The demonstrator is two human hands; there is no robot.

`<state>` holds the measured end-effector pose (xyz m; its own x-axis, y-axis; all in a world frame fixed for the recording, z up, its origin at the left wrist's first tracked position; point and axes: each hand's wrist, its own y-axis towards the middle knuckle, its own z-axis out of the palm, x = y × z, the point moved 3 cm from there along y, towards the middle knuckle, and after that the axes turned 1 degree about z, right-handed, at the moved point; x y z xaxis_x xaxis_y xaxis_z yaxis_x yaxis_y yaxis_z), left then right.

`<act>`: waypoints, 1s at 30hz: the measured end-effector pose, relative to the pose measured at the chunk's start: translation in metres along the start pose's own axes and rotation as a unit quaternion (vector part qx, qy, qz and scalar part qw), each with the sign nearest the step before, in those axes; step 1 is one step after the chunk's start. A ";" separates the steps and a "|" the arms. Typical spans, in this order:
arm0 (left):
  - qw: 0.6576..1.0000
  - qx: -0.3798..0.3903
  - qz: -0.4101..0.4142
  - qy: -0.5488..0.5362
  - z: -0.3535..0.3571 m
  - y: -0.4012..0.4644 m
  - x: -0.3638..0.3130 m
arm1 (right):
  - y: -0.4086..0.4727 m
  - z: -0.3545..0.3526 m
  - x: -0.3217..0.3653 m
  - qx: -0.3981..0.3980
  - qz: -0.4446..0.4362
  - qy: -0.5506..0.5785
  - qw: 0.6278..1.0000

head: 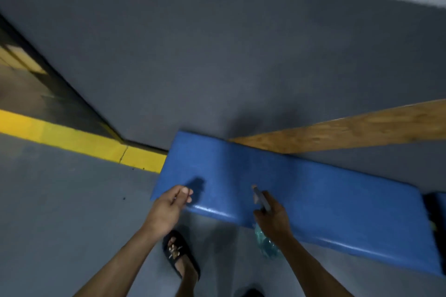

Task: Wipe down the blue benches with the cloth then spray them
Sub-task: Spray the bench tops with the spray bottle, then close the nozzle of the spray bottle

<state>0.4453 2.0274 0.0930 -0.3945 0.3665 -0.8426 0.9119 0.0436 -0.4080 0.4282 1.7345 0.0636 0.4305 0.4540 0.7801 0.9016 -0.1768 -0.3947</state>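
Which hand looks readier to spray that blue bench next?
The right hand: it already grips the spray bottle, its nozzle over the blue bench. The left hand holds nothing visible.

The person is showing two bare forearms with no sleeves, watch or bracelets reaching into view. The left hand (pixel 169 207) is wearing no glove and no ring that can be made out, and its thumbnail is looking pale and short. The right hand (pixel 272 217) is likewise going ungloved. One foot is wearing a black open-toed slide sandal with a gold metal ornament across its strap (pixel 179 254), toes showing at the front.
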 end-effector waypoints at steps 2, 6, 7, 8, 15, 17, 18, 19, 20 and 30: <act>0.999 0.030 0.042 0.016 0.018 -0.011 -0.054 | -0.026 -0.046 0.023 0.000 -0.033 0.029 0.999; 0.984 0.102 0.139 0.048 0.069 -0.044 -0.179 | -0.074 -0.140 0.069 0.002 -0.091 0.069 0.993; 0.977 0.126 0.163 0.053 0.085 -0.053 -0.211 | -0.083 -0.164 0.080 -0.004 -0.114 0.071 0.991; 0.968 0.150 0.191 0.058 0.101 -0.063 -0.242 | -0.091 -0.188 0.090 -0.008 -0.134 0.074 0.988; 0.896 0.295 0.311 0.113 0.199 -0.123 -0.412 | -0.136 -0.338 0.151 -0.040 -0.213 0.069 0.974; 0.880 0.323 0.331 0.106 0.222 -0.133 -0.450 | -0.139 -0.375 0.156 -0.055 -0.216 0.086 0.971; 0.872 0.336 0.339 0.107 0.233 -0.136 -0.467 | -0.141 -0.393 0.159 -0.059 -0.214 0.092 0.971; 0.864 0.350 0.344 0.112 0.243 -0.138 -0.483 | -0.141 -0.409 0.162 -0.056 -0.214 0.098 0.970; 0.855 0.364 0.349 0.117 0.253 -0.140 -0.498 | -0.142 -0.425 0.164 -0.059 -0.213 0.104 0.970; 0.721 0.453 0.507 0.136 0.369 -0.165 -0.619 | -0.173 -0.570 0.160 -0.169 -0.216 0.142 0.951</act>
<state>0.4975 1.4502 0.5522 0.5715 -0.0430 -0.8195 0.2203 -0.9539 0.2037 0.3649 1.3398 0.5338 -0.0320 0.3024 0.9526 0.9379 -0.3203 0.1332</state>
